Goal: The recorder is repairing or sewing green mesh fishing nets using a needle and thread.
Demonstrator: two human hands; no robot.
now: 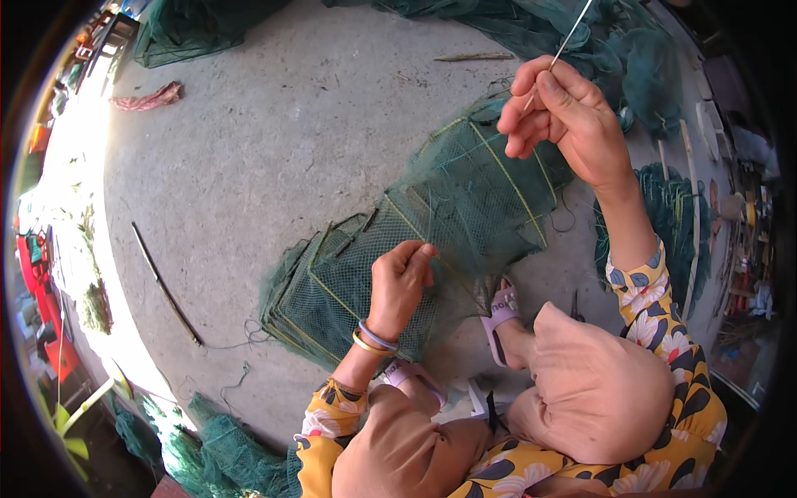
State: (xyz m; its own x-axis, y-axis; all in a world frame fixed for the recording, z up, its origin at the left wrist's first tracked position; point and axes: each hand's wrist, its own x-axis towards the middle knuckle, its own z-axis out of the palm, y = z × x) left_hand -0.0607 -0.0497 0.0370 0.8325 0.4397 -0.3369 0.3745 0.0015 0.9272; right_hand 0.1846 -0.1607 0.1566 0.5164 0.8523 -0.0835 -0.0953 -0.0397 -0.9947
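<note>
A framed green fishing net (473,195) with yellow-corded edges lies across the floor in front of me, from my feet up toward the right. My left hand (403,280) is closed over its near part, with thumb and forefinger pinching the mesh. A bracelet and a yellow band circle that wrist. Raised above the far end of the net, my right hand (564,116) grips a thin, pale needle-like stick (574,31) between thumb and fingers. The stick points up and away; its lower end is partly hidden by the fingers. Any thread on it is too fine to make out.
More green netting is heaped at the back (639,66), at the right (664,224) and at the lower left (237,456). A dark stick (166,282) and a short wooden stick (475,57) lie on the concrete floor (249,149). A reddish rag (149,97) lies at the far left.
</note>
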